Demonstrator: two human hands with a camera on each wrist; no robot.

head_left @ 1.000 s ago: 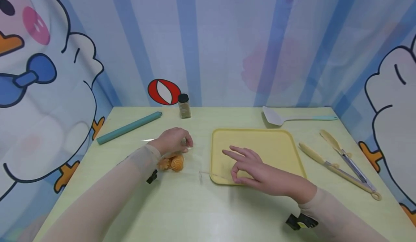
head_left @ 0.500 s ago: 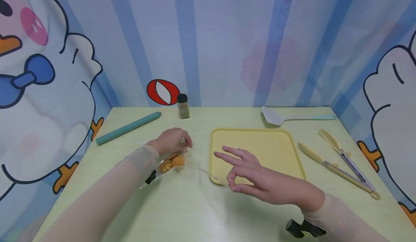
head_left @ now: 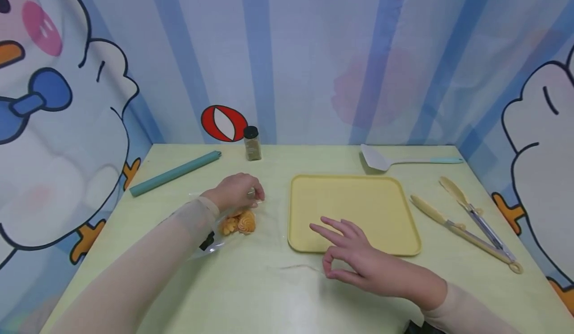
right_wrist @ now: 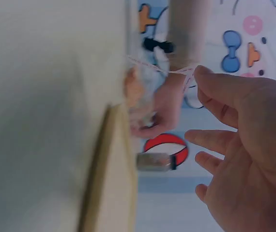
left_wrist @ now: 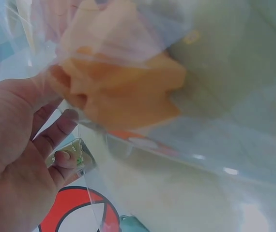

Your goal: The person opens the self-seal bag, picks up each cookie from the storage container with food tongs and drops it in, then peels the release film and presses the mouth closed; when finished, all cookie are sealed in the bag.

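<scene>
Orange swirled pastries (head_left: 246, 222) lie inside a clear plastic bag (head_left: 214, 247) at the table's left middle. My left hand (head_left: 235, 192) pinches the bag at its upper edge. In the left wrist view, one blurred orange pastry (left_wrist: 123, 92) shows through the film, close to the thumb. My right hand (head_left: 365, 266) is raised over the front of the yellow tray (head_left: 354, 177). Its thumb and index finger pinch a thin pale strip with reddish marks (right_wrist: 150, 66), while the other fingers are spread. The strip's loose end points toward the bag.
A teal rod (head_left: 176, 173) lies at the back left, with a black-capped spice jar (head_left: 253, 144) standing nearby. At the back right is a spatula (head_left: 378, 159). Tongs (head_left: 466, 234) with beige ends lie spread open right of the tray.
My right hand has drawn back toward the front edge, bringing the strip off the tray's corner. The pastries in the bag have shifted slightly; my left hand keeps its hold.
</scene>
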